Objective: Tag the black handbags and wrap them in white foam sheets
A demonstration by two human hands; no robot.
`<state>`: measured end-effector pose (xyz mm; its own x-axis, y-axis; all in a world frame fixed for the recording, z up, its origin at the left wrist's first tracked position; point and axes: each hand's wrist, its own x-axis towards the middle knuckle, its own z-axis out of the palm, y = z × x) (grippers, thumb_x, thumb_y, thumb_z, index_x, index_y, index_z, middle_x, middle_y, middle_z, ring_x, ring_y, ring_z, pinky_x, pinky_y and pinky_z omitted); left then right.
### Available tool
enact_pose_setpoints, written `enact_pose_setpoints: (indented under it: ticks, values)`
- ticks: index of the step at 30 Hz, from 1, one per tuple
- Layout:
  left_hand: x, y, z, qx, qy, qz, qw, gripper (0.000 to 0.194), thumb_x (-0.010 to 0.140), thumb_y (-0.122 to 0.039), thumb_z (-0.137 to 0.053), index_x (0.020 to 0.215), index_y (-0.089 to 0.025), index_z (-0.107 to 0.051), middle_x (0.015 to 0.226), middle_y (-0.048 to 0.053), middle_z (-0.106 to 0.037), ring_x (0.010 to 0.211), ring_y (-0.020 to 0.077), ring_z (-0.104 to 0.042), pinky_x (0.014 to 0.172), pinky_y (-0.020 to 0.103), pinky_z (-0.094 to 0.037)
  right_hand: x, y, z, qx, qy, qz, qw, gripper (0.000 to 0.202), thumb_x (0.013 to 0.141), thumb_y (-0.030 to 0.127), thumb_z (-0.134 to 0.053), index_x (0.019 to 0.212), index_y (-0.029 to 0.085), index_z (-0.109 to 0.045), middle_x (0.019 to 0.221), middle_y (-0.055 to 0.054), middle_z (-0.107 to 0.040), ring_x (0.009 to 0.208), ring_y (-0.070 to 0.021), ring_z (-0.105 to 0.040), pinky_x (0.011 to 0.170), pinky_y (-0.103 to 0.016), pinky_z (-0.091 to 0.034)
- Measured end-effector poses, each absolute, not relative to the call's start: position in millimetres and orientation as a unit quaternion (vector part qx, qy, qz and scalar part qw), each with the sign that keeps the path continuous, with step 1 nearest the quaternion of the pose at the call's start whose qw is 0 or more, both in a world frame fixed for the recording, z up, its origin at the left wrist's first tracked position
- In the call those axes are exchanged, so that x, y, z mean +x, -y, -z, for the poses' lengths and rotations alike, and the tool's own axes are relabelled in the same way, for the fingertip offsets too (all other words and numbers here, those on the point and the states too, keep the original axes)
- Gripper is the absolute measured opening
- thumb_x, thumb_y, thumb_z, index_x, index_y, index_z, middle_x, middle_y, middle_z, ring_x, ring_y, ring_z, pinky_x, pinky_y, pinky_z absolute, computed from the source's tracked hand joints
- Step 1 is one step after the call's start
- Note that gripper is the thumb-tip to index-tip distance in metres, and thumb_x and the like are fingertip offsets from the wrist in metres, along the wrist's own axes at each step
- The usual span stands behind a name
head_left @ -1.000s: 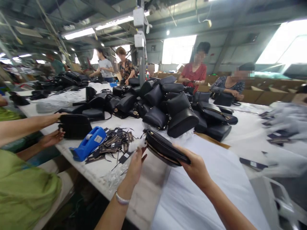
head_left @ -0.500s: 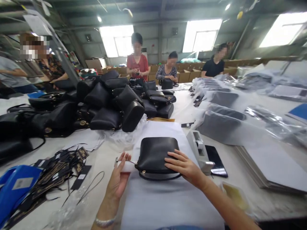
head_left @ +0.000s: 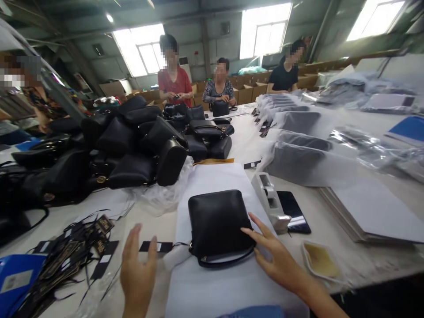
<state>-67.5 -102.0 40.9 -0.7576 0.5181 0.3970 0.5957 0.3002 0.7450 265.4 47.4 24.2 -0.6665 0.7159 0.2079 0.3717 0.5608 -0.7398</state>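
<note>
Steadying seems best done lightly, to avoid creases: the left hand (head_left: 137, 271), upright, thumb spread from its fingers, empty, hovers beside a black tag (head_left: 145, 246), the black handbag (head_left: 218, 221) lies on the white sheet (head_left: 205, 293), and the right hand (head_left: 274, 249), fingers fanned, touches the black handbag's right side.

Black handbag (head_left: 217, 221): smooth, leather-like, softly shiny; gold-toned metal fitting on its lower edge.
White sheet (head_left: 198, 293) beneath it: smooth, matt.
Handbag pile (head_left: 114, 134), 10 o'clock from it: smooth, leather-like, with glossy gold-toned metal badges.
Hang tags (head_left: 61, 258), 9 o'clock: matt black card, metallic-looking lettering.
Tape dispenser (head_left: 263, 181), 2 o'clock: pale hard plastic.
Phone (head_left: 293, 205), 3 o'clock: glossy, glass-like.
Bag sleeves (head_left: 294, 161), 2 o'clock: cloudy plastic film, creased.
Card stack (head_left: 374, 212), 3 o'clock: matt, paper-like.
</note>
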Motion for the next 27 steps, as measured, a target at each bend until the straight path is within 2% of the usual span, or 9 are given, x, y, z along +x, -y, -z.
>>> enact_pose_setpoints:
  ticks: [2,4,7,11,14,17,22,27]
  values:
    - [-48.0,81.6,-42.6,-0.496,0.774,0.392,0.031,0.05,0.093,-0.042,-0.057,0.142,-0.031,-0.051,0.15,0.006,-0.05,0.143,0.0281,-0.039,0.122,0.052,-0.021,260.6,-48.8,-20.6,-0.385,0.795,-0.375,0.28,0.054,0.092,0.024,-0.054,0.146,0.029,-0.048,0.16,-0.007,-0.03,0.145,-0.0271,-0.034,0.118,-0.048,-0.033]
    - [-27.4,61.9,-38.6,-0.565,0.743,0.355,-0.047,0.055,0.095,-0.043,-0.054,0.147,-0.03,-0.044,0.155,0.007,-0.044,0.144,0.0273,-0.038,0.12,0.051,-0.025,255.7,-49.6,-16.5,-0.421,0.759,-0.402,0.291,0.051,0.094,0.035,-0.056,0.144,0.026,-0.05,0.152,-0.01,-0.044,0.139,-0.027,-0.044,0.114,-0.047,-0.039]
    - [-4.2,45.0,-29.6,-0.546,0.746,0.347,-0.157,0.067,0.091,-0.046,-0.059,0.152,-0.031,-0.036,0.164,0.007,-0.025,0.146,0.0303,-0.033,0.116,0.051,-0.034,254.2,-47.7,-14.7,-0.416,0.761,-0.397,0.3,0.049,0.093,0.033,-0.058,0.14,0.023,-0.054,0.143,-0.01,-0.055,0.131,-0.0257,-0.053,0.108,-0.043,-0.048]
    - [6.2,47.2,-25.9,-0.498,0.749,0.381,-0.214,0.073,0.081,-0.045,-0.073,0.148,-0.039,-0.042,0.165,0.001,-0.022,0.147,0.033,-0.03,0.118,0.053,-0.028,272.0,-46.1,-24.5,-0.408,0.815,-0.259,0.321,0.043,0.094,0.028,-0.058,0.137,0.026,-0.058,0.138,-0.008,-0.06,0.124,-0.0255,-0.06,0.104,-0.043,-0.053]
    - [7.8,51.6,-28.3,-0.468,0.744,0.419,-0.227,0.076,0.074,-0.041,-0.08,0.143,-0.039,-0.049,0.165,0.001,-0.023,0.148,0.0342,-0.027,0.12,0.052,-0.021,301.7,-51.2,-36.1,-0.448,0.814,-0.086,0.359,0.036,0.096,0.026,-0.056,0.132,0.026,-0.062,0.135,-0.007,-0.062,0.125,-0.0271,-0.058,0.108,-0.047,-0.048]
    - [12.3,49.3,-31.2,-0.504,0.732,0.422,-0.18,0.071,0.077,-0.038,-0.077,0.143,-0.036,-0.051,0.165,0.002,-0.021,0.15,0.0328,-0.021,0.122,0.05,-0.015,337.8,-52.6,-40.3,-0.489,0.795,0.039,0.358,0.03,0.095,0.027,-0.058,0.124,0.024,-0.066,0.136,-0.008,-0.061,0.133,-0.0325,-0.05,0.114,-0.057,-0.037]
    - [24.7,38.4,-35.1,-0.598,0.688,0.395,-0.117,0.064,0.083,-0.036,-0.072,0.143,-0.035,-0.051,0.165,0.004,-0.022,0.151,0.0344,-0.017,0.122,0.052,-0.015,382.6,-28.9,-8.4,-0.542,0.788,0.092,0.275,0.027,0.095,0.035,-0.054,0.113,0.023,-0.07,0.147,-0.009,-0.051,0.143,-0.0398,-0.032,0.115,-0.067,-0.023]
    - [26.5,34.1,-32.6,-0.635,0.694,0.331,-0.082,0.063,0.086,-0.036,-0.068,0.145,-0.035,-0.048,0.165,0.007,-0.022,0.15,0.0396,-0.018,0.117,0.062,-0.022,397.3,-18.3,26.7,-0.529,0.802,0.115,0.25,0.035,0.097,0.045,-0.047,0.11,0.022,-0.07,0.146,-0.013,-0.051,0.143,-0.0441,-0.031,0.109,-0.074,-0.024]
